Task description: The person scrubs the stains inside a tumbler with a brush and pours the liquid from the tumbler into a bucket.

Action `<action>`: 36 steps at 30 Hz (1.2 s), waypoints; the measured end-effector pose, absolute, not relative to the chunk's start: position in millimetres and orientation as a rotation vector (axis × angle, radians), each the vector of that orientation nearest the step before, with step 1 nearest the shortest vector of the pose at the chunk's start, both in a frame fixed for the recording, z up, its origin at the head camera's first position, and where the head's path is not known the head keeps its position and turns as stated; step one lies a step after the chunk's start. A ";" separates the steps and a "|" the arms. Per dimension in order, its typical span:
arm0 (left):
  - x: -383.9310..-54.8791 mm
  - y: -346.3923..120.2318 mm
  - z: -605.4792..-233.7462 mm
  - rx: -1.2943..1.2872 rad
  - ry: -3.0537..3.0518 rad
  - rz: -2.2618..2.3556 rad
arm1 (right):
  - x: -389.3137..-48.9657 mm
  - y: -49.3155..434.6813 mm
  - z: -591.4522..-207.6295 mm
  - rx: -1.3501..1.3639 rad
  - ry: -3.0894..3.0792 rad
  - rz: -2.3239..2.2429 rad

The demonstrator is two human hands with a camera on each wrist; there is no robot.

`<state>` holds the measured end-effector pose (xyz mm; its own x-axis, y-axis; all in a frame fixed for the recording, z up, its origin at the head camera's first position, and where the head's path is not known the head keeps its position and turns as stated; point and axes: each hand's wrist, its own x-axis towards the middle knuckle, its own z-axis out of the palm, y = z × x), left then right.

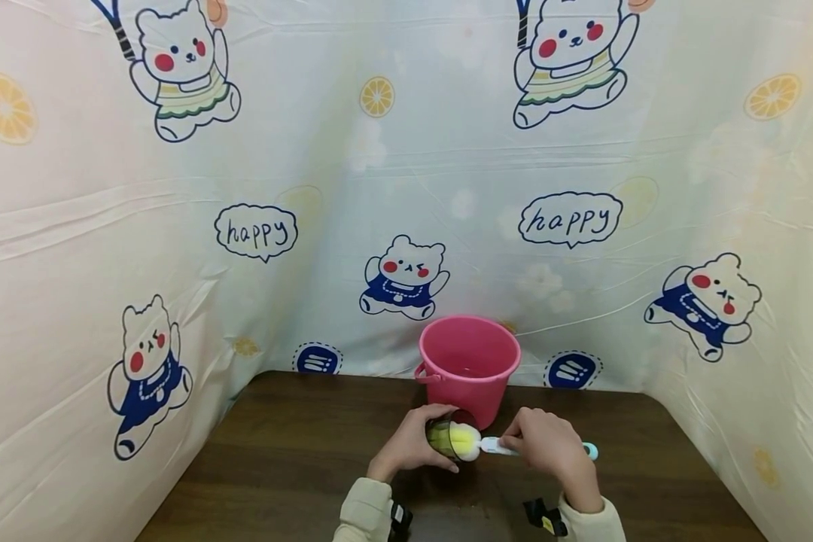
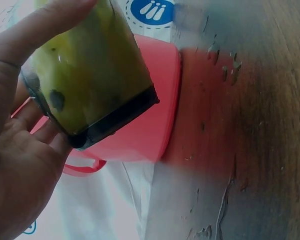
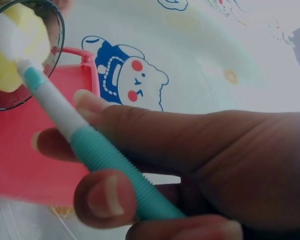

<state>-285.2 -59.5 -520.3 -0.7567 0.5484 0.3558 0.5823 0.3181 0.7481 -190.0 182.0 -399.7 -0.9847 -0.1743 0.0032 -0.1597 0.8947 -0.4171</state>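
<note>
My left hand (image 1: 412, 443) grips a dark see-through cup (image 2: 97, 75), tipped on its side with its mouth toward my right hand. The yellow and white sponge head (image 1: 465, 442) of a bottle brush sits partly inside the cup; its yellow shows through the wall. My right hand (image 1: 549, 444) holds the brush by its white and teal handle (image 3: 104, 150), thumb and fingers curled round the ribbed part. In the right wrist view the sponge lies within the cup's round rim (image 3: 59, 55).
A pink bucket (image 1: 470, 376) with a handle stands just behind the hands, near the patterned cloth (image 1: 406, 165) at the table's back edge. Water drops and wet streaks (image 2: 225, 195) lie on the brown wooden table (image 1: 298, 452).
</note>
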 end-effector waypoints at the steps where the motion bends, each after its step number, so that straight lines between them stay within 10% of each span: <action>1: -285.4 -59.5 -520.2 -1.072 -2.524 -1.462 | -190.1 182.5 -399.1 -0.268 3.027 -0.671; 36: -283.9 -57.1 -522.7 -1.118 -2.503 -1.438 | -193.8 192.2 -402.1 -0.233 3.018 -0.705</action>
<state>-283.9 -57.1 -522.7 -0.7380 0.5624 0.3729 0.6054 0.3078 0.7340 -193.8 192.2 -402.1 -0.9882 -0.1533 0.0014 -0.1380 0.8858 -0.4431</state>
